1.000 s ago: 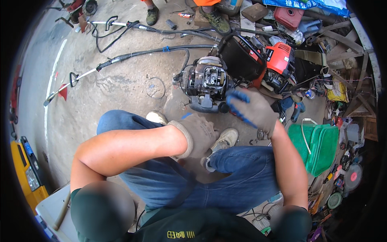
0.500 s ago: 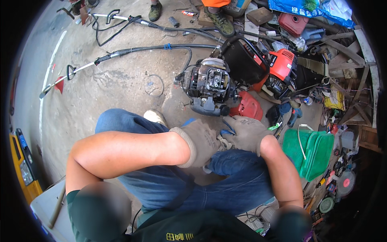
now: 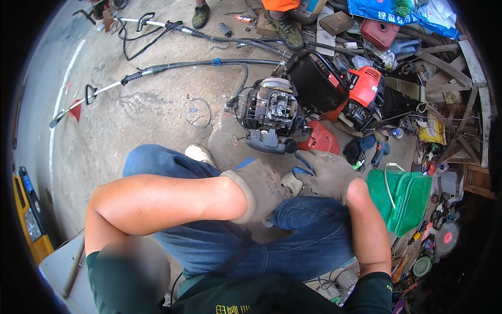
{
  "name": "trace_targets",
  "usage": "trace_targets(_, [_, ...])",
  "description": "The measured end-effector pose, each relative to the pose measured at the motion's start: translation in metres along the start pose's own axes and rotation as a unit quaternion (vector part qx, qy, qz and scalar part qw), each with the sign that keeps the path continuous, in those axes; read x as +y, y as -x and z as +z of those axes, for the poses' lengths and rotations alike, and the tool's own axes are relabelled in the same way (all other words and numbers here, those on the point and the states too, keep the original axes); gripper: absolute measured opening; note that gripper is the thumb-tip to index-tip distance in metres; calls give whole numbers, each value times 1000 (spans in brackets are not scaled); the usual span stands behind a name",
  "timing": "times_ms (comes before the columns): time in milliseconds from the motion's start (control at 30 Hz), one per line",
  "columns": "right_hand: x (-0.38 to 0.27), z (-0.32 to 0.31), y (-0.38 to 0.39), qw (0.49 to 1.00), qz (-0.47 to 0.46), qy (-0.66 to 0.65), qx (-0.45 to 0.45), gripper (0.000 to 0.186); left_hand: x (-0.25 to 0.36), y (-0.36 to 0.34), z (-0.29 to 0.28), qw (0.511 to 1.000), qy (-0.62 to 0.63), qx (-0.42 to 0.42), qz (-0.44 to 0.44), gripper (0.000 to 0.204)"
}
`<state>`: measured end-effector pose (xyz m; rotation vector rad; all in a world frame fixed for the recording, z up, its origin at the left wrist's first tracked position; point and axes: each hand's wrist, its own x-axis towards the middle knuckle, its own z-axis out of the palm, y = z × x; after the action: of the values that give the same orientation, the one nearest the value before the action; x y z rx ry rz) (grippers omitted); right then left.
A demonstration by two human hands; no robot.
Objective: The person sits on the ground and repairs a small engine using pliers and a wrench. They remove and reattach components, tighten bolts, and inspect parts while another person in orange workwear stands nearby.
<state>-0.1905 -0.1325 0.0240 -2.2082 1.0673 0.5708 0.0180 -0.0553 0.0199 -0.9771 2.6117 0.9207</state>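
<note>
Your gloved left hand (image 3: 259, 191) and gloved right hand (image 3: 327, 172) are close together above your jeans (image 3: 308, 235); the left one's fingers are hidden, so whether it grips anything cannot be told; the right one's thumb and fingers are parted, with nothing plainly between them; a second ago that hand was over the red cover (image 3: 320, 137), now in plain view on the ground, so the work seems to have shifted back toward your lap.

Just beyond your fingers the engine (image 3: 269, 118) stands on the floor, its gears exposed; to your right are a green bucket (image 3: 413, 201) and a blue drill (image 3: 381, 153).

The floor (image 3: 167, 104) is stained concrete; past the engine lie a second, red engine (image 3: 366, 86) and two long poles (image 3: 157, 69); farther off, another person's shoes (image 3: 285, 31), scrap timber (image 3: 444, 68) and, leftward, a painted white line (image 3: 60, 110).
</note>
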Motion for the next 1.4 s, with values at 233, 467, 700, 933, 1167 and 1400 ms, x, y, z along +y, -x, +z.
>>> trace_targets(233, [-2,2,0,999,-31,7,11,51,0,2,-4,1000,13,-7,3,46])
trace_targets(467, [0,4,1,999,-36,-8,17,43,0,0,-10,999,8,-42,-5,49])
trace_targets(700, [0,7,0,999,-50,-2,-3,42,0,0,-9,999,14,-40,-14,47])
trace_targets(933, [2,9,0,999,-53,11,3,49,-1,0,-8,1000,11,-29,-6,44])
trace_targets(1167, [0,11,-3,998,-56,3,-16,44,-1,1,-6,1000,2,-10,0,42])
trace_targets(1400, [0,7,-2,999,-46,-5,-14,45,-1,2,-7,1000,9,-22,-7,46])
